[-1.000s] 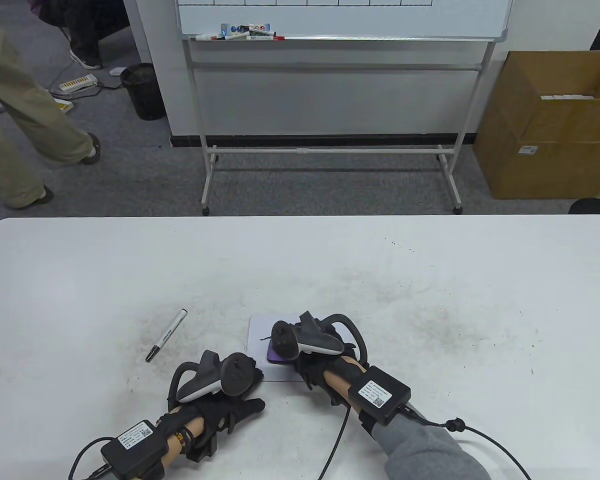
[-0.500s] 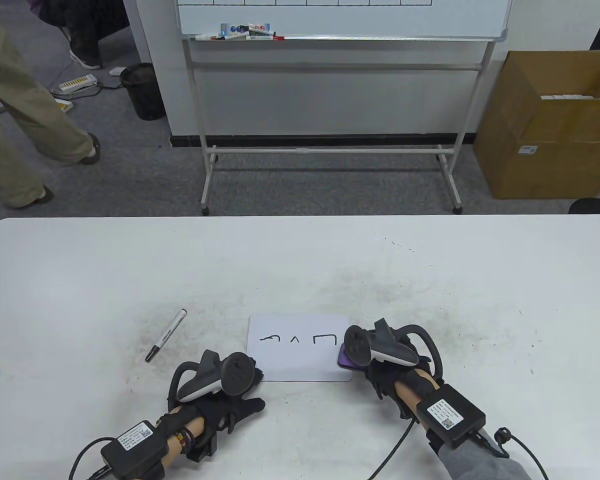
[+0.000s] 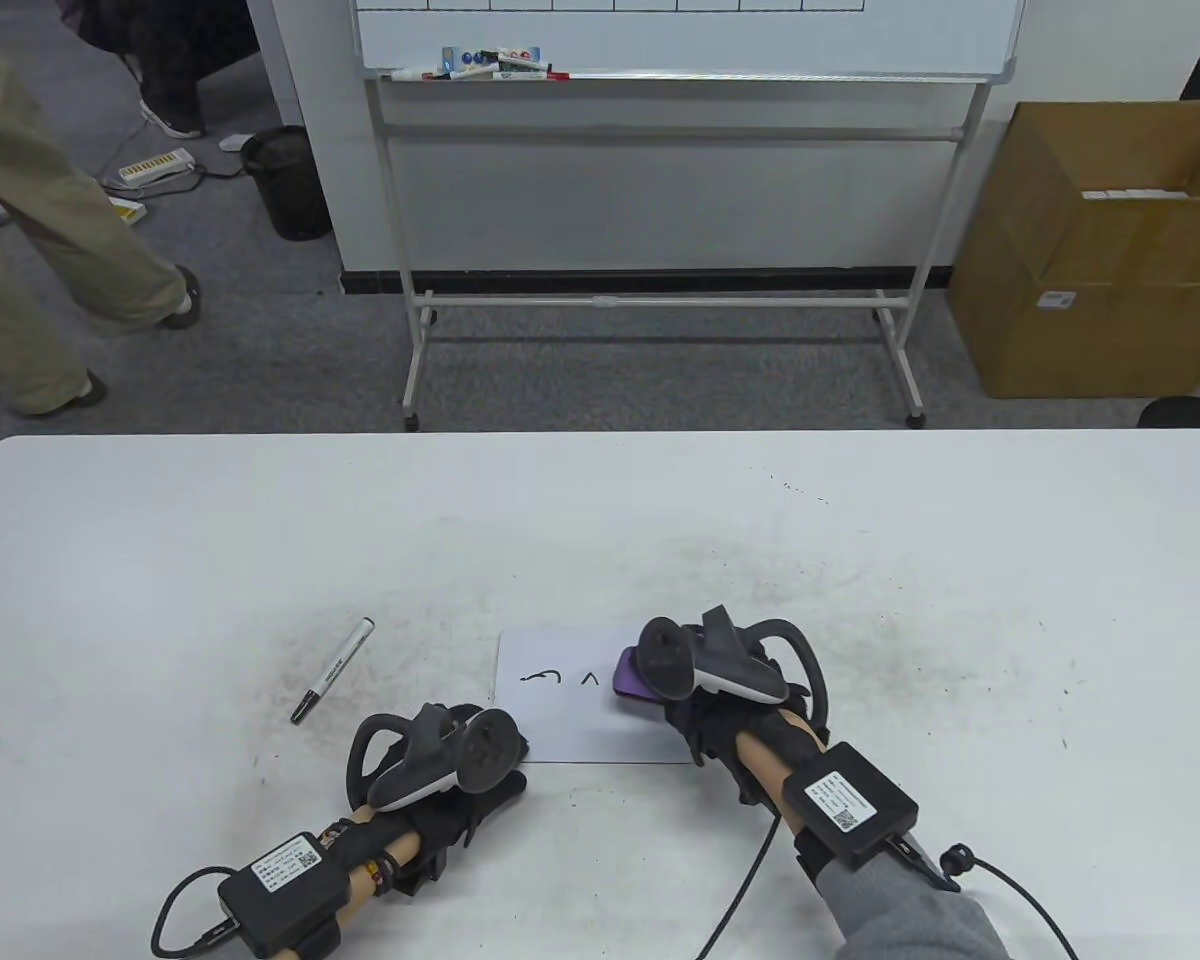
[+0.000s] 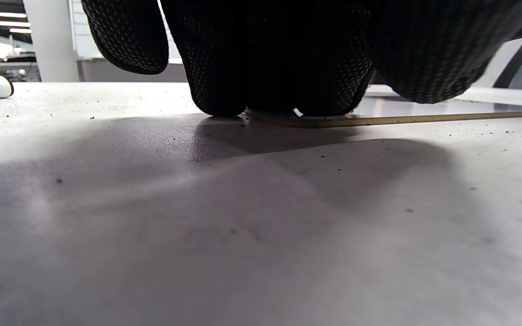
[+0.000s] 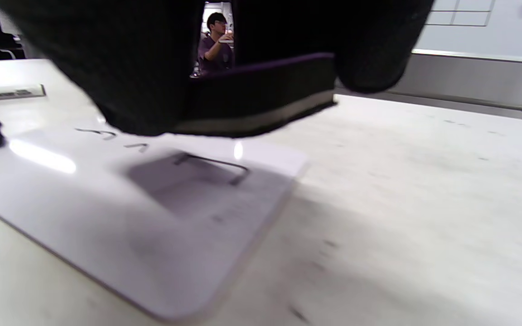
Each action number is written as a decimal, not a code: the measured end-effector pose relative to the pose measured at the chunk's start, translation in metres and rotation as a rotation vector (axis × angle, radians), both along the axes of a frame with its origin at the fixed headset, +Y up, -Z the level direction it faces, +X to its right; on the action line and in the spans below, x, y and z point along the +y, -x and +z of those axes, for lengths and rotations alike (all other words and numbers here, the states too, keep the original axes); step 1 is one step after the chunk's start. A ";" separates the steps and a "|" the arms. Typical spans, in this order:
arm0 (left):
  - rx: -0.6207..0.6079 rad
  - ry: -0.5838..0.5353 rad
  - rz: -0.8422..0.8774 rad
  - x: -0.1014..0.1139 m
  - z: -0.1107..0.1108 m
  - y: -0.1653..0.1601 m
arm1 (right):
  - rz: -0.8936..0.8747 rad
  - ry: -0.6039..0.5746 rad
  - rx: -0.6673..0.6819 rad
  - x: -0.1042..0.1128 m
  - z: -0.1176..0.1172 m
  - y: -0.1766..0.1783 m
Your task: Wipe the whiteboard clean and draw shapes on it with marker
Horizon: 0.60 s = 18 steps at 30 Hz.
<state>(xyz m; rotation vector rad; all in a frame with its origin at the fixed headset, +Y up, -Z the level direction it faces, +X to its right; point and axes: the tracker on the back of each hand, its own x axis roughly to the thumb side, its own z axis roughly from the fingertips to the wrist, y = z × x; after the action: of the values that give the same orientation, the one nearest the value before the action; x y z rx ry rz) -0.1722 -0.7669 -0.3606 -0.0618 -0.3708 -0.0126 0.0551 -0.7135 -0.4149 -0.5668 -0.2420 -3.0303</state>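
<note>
Swung the purple eraser [image 3: 632, 678], gripped in the right hand [image 3: 705, 690], back left over the small whiteboard [image 3: 550, 725], covering the square. Two marks left. Kept the left hand [image 3: 465, 790] flat, pinning its near-left corner. Marker [image 3: 332, 671] untouched alongside.

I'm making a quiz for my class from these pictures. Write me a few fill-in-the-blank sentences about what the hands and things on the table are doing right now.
1. The right hand holds a purple ____ above the small whiteboard.
2. The left hand presses the whiteboard's ____ corner.
3. The marker lies on the table, to the ____ of the whiteboard.

Missing words: eraser; near-left; left
</note>
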 end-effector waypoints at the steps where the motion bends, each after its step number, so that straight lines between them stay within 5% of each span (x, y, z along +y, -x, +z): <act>1: 0.001 0.002 0.003 0.000 0.000 0.001 | -0.002 0.008 0.014 -0.002 -0.003 0.011; 8: -0.002 -0.039 -0.006 0.002 -0.001 0.000 | 0.012 0.016 0.099 -0.019 -0.018 0.073; 18: 0.017 -0.080 -0.013 0.004 -0.004 -0.003 | 0.068 0.041 0.126 -0.030 -0.028 0.094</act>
<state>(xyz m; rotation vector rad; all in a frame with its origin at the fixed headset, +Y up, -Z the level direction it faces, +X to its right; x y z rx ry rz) -0.1695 -0.7626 -0.3645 0.0145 -0.3527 -0.0396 -0.0385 -0.7433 -0.4429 -0.7334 -0.3118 -2.9168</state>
